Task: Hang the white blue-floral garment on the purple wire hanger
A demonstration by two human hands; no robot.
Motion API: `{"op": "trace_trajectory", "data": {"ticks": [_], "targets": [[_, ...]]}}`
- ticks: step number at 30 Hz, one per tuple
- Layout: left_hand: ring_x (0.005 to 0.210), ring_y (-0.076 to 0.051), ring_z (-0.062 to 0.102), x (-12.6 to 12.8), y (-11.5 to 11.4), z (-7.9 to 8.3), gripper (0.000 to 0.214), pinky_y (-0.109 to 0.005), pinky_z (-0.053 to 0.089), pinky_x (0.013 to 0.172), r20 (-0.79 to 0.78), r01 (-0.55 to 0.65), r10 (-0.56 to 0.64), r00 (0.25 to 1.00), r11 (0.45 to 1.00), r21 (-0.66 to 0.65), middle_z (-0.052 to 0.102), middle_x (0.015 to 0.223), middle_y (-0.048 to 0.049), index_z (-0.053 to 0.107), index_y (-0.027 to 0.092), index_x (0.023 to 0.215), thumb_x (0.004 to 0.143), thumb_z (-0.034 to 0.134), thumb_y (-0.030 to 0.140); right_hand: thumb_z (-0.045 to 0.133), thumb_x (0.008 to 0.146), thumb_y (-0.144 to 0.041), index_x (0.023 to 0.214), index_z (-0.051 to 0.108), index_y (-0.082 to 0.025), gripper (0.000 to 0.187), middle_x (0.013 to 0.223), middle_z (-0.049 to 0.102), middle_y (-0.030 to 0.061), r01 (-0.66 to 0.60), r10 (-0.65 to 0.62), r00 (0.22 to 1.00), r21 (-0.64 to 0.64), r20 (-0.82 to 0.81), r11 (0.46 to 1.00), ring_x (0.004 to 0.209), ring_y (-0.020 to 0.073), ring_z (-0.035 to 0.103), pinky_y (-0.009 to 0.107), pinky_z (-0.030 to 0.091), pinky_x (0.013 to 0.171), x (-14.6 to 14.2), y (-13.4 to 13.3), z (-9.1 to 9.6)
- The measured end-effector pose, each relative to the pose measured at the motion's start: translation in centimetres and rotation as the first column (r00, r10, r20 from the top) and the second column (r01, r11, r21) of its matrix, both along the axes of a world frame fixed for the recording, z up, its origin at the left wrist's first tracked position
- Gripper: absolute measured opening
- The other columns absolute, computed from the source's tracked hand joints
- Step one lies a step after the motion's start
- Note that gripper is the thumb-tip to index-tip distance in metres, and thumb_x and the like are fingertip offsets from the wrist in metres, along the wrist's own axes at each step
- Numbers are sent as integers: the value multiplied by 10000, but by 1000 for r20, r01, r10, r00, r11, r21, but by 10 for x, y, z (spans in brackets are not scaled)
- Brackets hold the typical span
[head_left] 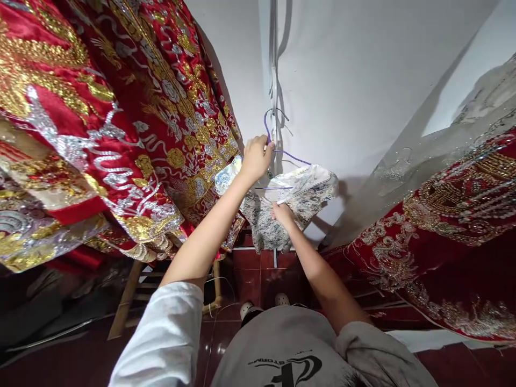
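A light patterned garment (306, 185) with short sleeves hangs on a thin purple hanger (296, 157). My left hand (257, 157) is closed around the hanger at the base of its hook, above the neckline. Lower down, my right hand (283, 213) pinches the front edge of the garment near the middle of the neckline. The hanger's lower bar shows inside the neck opening. Its hook is up by a metal rail (274, 86) on the wall; whether it rests on the rail I cannot tell.
Red garments (169, 102) with gold and silver embroidery hang close on the left. On the right are a red beaded garment (403, 263) and sheer pale fabric (387, 172). A wooden stool (127, 301) stands at lower left on red floor tiles (246, 282). A white wall (342, 70) is ahead.
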State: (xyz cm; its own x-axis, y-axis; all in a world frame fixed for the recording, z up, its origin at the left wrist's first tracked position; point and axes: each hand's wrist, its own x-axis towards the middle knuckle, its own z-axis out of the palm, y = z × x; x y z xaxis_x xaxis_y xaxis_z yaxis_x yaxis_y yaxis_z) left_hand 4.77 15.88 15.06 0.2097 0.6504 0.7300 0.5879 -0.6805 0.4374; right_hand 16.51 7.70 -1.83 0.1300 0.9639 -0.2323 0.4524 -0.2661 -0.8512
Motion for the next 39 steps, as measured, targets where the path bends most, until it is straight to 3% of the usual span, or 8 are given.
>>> {"op": "trace_trajectory", "data": {"ticks": [3, 6, 10, 13, 22, 28, 32, 39], "targets": [[1358, -320, 446, -4, -42, -27, 332, -552, 340, 1147, 103, -73, 57, 993, 986, 150, 576, 1337, -132, 595, 234, 1135, 1019, 454, 512, 473, 926, -427, 604, 616, -201, 419, 544, 628, 49, 25, -23, 999, 45, -37, 999, 566, 194, 580, 283, 410, 618, 2, -8, -17], [1278, -288, 506, 2, -102, -97, 257, -524, 383, 1107, 276, -124, 75, 958, 979, 163, 586, 1268, -108, 601, 253, 1130, 1043, 405, 394, 440, 909, -477, 621, 571, -215, 411, 544, 596, 32, 57, -46, 994, 121, -96, 991, 562, 187, 556, 272, 393, 581, 4, -32, -37], [1004, -241, 575, 21, -164, -213, 151, -398, 487, 910, 497, -160, 218, 840, 975, -157, 582, 1019, -92, 565, 211, 1066, 978, 495, 311, 424, 885, -504, 618, 490, -233, 386, 556, 535, 4, 100, -64, 983, 209, -172, 973, 562, 168, 503, 269, 375, 573, 7, -61, -52], [996, -227, 580, 34, -178, -257, 262, -372, 486, 918, 478, -51, 232, 847, 931, -362, 589, 1069, -93, 551, 201, 1141, 900, 599, 291, 437, 879, -503, 592, 433, -234, 393, 561, 491, -11, 82, -27, 977, 257, -211, 963, 555, 146, 459, 269, 353, 569, 11, -77, -52], [736, -166, 543, 32, -171, -241, 189, -277, 453, 723, 473, 121, 111, 874, 893, -433, 553, 765, -8, 550, 199, 847, 962, 525, 347, 522, 898, -516, 626, 567, -204, 416, 513, 495, -25, -174, 291, 874, 308, -389, 935, 482, 124, 420, 266, 317, 514, 32, -79, 7], [757, -161, 547, 22, -189, -247, 215, -264, 447, 735, 471, 30, 204, 858, 896, -443, 549, 780, -1, 567, 198, 877, 958, 551, 397, 574, 871, -452, 591, 654, -181, 399, 467, 576, -1, -294, 326, 942, 268, -81, 917, 487, 136, 512, 265, 380, 564, 47, -45, 58], [756, -164, 574, 19, -195, -244, 248, -271, 467, 748, 519, 85, 191, 833, 883, -462, 601, 783, -10, 596, 191, 891, 965, 560, 425, 590, 879, -476, 502, 612, -190, 474, 441, 581, 20, -412, 407, 911, 82, 74, 907, 473, 144, 511, 275, 373, 571, 35, -65, 28], [803, -189, 616, 19, -200, -237, 275, -301, 501, 782, 542, 92, 218, 812, 869, -487, 653, 838, -42, 616, 190, 911, 955, 563, 457, 531, 899, -431, 759, 562, -220, 256, 675, 626, 0, -285, 326, 944, 354, -60, 891, 639, 165, 567, 266, 392, 633, 26, -92, -27]]}}
